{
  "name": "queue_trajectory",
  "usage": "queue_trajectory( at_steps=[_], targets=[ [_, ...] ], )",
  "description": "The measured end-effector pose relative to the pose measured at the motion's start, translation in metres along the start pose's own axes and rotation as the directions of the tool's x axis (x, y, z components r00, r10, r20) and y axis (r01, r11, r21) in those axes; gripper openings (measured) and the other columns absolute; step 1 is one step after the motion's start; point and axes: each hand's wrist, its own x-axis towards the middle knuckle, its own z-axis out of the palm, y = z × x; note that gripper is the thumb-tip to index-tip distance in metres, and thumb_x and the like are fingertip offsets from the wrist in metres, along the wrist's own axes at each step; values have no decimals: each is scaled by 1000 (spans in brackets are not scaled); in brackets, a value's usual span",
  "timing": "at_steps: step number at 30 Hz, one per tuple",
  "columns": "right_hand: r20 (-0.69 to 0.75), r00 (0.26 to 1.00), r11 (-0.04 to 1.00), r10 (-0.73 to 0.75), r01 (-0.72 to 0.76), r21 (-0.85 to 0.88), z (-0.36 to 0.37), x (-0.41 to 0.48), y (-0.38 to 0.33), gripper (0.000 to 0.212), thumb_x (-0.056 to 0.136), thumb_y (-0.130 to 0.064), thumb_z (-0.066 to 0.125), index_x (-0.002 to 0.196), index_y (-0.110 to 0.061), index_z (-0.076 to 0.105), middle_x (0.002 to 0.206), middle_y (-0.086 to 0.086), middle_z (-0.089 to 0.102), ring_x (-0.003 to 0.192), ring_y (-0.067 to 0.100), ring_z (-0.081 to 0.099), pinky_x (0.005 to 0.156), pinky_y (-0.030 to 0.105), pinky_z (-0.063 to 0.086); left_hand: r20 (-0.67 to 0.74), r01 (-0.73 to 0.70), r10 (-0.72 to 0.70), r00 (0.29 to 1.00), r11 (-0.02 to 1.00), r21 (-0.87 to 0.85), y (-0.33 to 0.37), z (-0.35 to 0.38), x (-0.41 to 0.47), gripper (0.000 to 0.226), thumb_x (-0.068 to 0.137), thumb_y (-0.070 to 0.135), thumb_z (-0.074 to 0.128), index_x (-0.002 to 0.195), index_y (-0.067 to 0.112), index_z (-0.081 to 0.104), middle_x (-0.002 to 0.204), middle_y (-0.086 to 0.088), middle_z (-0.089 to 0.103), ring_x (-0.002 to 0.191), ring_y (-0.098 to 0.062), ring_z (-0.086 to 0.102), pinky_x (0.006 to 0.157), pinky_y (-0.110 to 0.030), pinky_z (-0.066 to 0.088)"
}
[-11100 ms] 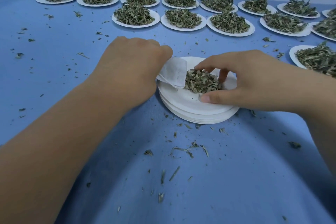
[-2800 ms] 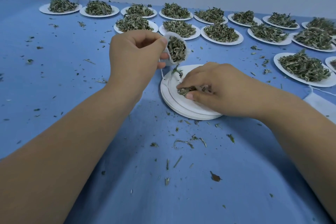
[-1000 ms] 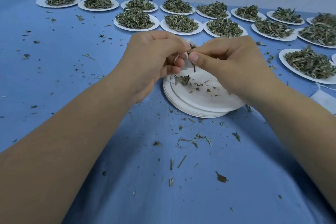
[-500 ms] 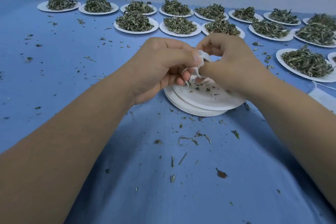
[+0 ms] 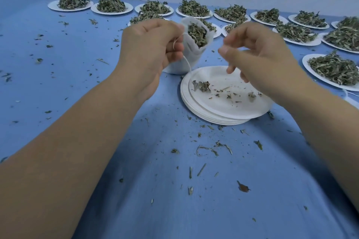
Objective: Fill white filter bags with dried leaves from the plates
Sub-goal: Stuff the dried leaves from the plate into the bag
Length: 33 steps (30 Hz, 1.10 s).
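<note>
The left hand (image 5: 147,48) curls its fingers round the drawstring (image 5: 187,65) and near edge of the white filter bag (image 5: 191,54), which hangs just right of them (mouth open, dried leaves (image 5: 197,34) showing). The right hand (image 5: 256,52) is held apart, fingers curled; motion blur hides whether thumb and forefinger pinch anything.

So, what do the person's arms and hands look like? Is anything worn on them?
The left forearm and the right forearm are bare as far as the view reaches; no sleeve shows. The left hand and the right hand wear no gloves, and no ring, watch or bracelet shows.
</note>
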Motion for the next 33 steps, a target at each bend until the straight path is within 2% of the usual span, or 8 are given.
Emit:
queue_trajectory(
  at_steps=[2,5,9,16,20,23,26,33],
  targets=[
    [166,986,980,-27,59,-192,-3,-4,2,5,90,-38,72,95,-40,73,90,-27,69,64,-3,63,52,17,48,-32,-27,27,999,1000,-5,0,-2,1,11,88,5,71,77,5,71,70,-8,63,57,-14,57,60,-25,53],
    [393,919,921,-22,172,-350,4,-9,1,25,92,-36,70,111,-51,68,115,-27,65,96,-4,62,77,13,42,-53,-93,97,994,994,60,-1,-1,1,12,87,4,70,76,5,72,68,-9,61,59,-16,56,61,-25,53],
    [496,867,836,-53,310,-452,16,-8,-1,35,98,-24,65,131,-34,66,129,-12,62,106,10,60,96,26,45,-59,-176,182,981,979,102,1,0,-1,14,87,4,69,74,8,73,64,-6,60,61,-18,56,62,-26,53],
    [410,900,823,-146,341,-455,17,-6,2,14,90,-16,76,100,-23,82,97,-10,75,75,-15,56,72,0,33,-106,-203,220,970,967,151,3,-3,1,12,89,4,69,78,8,73,62,-3,60,61,-17,57,62,-26,53],
    [313,933,848,-176,305,-433,12,-6,2,13,91,-17,75,97,-27,81,94,-12,74,76,-10,59,75,5,41,-44,-286,309,950,917,277,-1,0,-2,7,89,7,70,84,6,74,64,-6,65,58,-16,60,62,-31,57],
    [39,973,923,-227,228,-310,4,-5,-2,12,90,-21,76,96,-32,79,89,-18,73,76,-2,64,74,9,47,10,-301,316,949,896,327,-6,6,-6,6,90,8,71,85,7,75,64,-3,67,56,-12,62,59,-27,56],
    [-199,936,953,-289,261,-156,4,-8,-9,14,90,-18,76,97,-31,76,87,-18,72,74,0,65,72,11,48,70,-325,322,944,875,358,-10,14,-14,9,90,7,70,82,9,74,62,3,67,54,-10,62,56,-28,57],
    [-197,942,953,-272,235,-193,16,-11,-19,14,88,-15,75,94,-27,75,85,-21,71,80,1,69,73,20,55,191,-336,284,939,877,345,-11,24,-27,12,90,5,69,80,11,72,61,3,66,54,-9,62,57,-27,57]
  ],
)
